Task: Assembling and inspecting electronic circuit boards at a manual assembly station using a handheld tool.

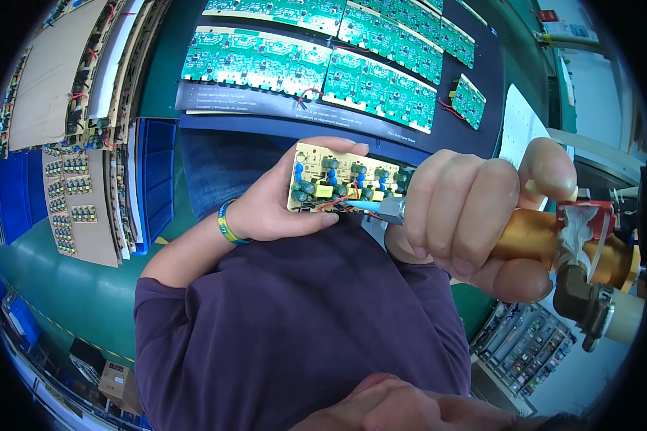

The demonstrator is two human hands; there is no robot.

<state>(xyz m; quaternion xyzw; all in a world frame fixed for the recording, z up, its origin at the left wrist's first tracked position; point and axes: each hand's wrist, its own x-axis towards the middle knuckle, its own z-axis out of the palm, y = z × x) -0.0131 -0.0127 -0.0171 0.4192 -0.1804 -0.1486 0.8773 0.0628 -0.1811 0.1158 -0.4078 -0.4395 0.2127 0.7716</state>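
My left hand (269, 205) grips a tan circuit board (313, 156) by its left end, thumb along the near edge and fingers behind. Blue, green and yellow components and loose red and black wires stand on its face. My right hand (471, 208) is wrapped round a gold-coloured dispensing gun (523, 237). The gun's pale blue tapered nozzle (363, 205) points left, its tip over the board's near edge by the wires. Whether the tip touches the board, I cannot tell. My right fingers hide part of the gun and the board's right end.
Rows of green circuit boards (255, 61) lie on a dark mat across the bench, with a single small board (469, 100) at their right. Cardboard sheets holding boards (50, 79) are stacked at the left beside blue bins (154, 172). A hose (625, 314) runs from the gun.
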